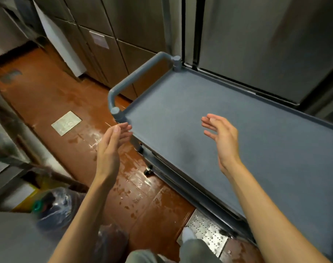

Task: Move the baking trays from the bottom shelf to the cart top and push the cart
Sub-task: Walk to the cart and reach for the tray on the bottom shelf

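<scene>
Cart top (247, 133) bare, lower shelves mostly hidden (trays indiscernible), left hand (109, 149) and right hand (221, 137) fingers spread, empty

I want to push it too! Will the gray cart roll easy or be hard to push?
The cart will probably roll easily: a small caster wheel shows underneath and its top looks bare. It may slide sideways a little, because the orange floor looks wet and shiny. The curved handle at the far end should give a firm grip. Both hands, left hand and right hand, are open.

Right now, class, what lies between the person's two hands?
In the head view, only the bare front corner of the grey cart top lies between the left hand and right hand.
</scene>
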{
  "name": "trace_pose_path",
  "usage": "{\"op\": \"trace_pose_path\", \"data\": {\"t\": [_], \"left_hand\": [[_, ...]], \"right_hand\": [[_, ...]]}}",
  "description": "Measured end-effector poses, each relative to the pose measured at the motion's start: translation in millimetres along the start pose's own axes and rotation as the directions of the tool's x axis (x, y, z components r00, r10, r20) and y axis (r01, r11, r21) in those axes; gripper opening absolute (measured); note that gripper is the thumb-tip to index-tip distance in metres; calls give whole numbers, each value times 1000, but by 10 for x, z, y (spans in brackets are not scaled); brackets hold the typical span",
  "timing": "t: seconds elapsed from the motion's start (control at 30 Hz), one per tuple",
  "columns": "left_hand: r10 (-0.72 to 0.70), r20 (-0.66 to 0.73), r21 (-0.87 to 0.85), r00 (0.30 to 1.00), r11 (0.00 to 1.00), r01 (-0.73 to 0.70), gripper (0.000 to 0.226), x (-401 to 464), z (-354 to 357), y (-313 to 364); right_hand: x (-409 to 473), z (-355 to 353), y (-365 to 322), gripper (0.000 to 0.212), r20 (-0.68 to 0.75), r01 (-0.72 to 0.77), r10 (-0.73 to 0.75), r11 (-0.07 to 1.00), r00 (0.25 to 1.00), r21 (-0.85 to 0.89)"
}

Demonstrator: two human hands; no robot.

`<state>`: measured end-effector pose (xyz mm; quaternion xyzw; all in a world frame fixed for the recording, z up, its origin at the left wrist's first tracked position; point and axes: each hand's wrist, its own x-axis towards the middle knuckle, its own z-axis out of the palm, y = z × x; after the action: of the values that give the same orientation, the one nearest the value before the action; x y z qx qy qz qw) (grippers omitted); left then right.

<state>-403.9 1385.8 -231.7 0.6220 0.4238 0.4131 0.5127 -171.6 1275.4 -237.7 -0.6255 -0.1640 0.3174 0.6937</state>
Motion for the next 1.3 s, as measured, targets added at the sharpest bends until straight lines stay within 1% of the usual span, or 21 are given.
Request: {"op": "trace_pose_path", "data": {"t": [0.17,0.3,0.47,0.57,0.67,0.73,0.8,0.83,0.9,0.97,1.07,1.17,1.2,1.23,1.3], "left_hand": [[6,209,-30,978,1000,1,40,415,-27,-275],[-8,403,-23,915,1000,18,44,607,29,-463],[-31,529,15,848,1000,27,42,604,48,-634],[-50,558,52,828,998,24,40,463,39,-744],[-52,570,86,820,996,3,37,291,27,-931],[-53,588,120,807,993,-22,36,156,-4,-1122],[-60,639,170,767,983,-65,32,29,-6,-1351],[-88,666,208,741,976,-71,31,-26,-1,-1477],[-155,715,299,682,949,-98,29,-85,41,-1745],[-208,756,389,620,905,-171,31,-57,142,-2051],[-275,784,493,557,821,-289,34,100,343,-2541],[-328,797,557,507,724,-408,30,312,542,-2989],[-336,798,570,500,689,-447,32,396,613,-3138],[-337,797,585,502,642,-497,35,490,687,-3282],[-330,799,598,504,534,-598,43,655,835,-3559]], "right_hand": [[-12,134,155,18,-177,5,-3,1000,984,10],[-197,209,318,16,-332,2,-1,1000,943,2],[-532,88,524,15,-483,-7,16,1000,875,21],[-772,-19,697,18,-530,-32,45,999,847,33],[-1004,-85,938,19,-571,9,-3,1000,821,9],[-1181,-112,1173,18,-571,60,-98,995,815,-84],[-1342,-125,1451,16,-503,77,-175,975,846,-209],[-1406,-128,1610,16,-463,47,-171,962,870,-269],[-1459,-151,1956,14,-393,-49,-124,914,911,-403],[-1391,-236,2318,13,-363,-162,-42,842,931,-514],[-1158,-403,2775,16,-367,-290,61,737,928,-611],[-889,-538,3089,24,-361,-365,136,610,923,-703],[-777,-593,3197,27,-353,-368,139,557,925,-744],[-652,-645,3310,28,-337,-366,148,476,930,-800],[-420,-733,3540,24,-308,-350,185,276,933,-895]]}}
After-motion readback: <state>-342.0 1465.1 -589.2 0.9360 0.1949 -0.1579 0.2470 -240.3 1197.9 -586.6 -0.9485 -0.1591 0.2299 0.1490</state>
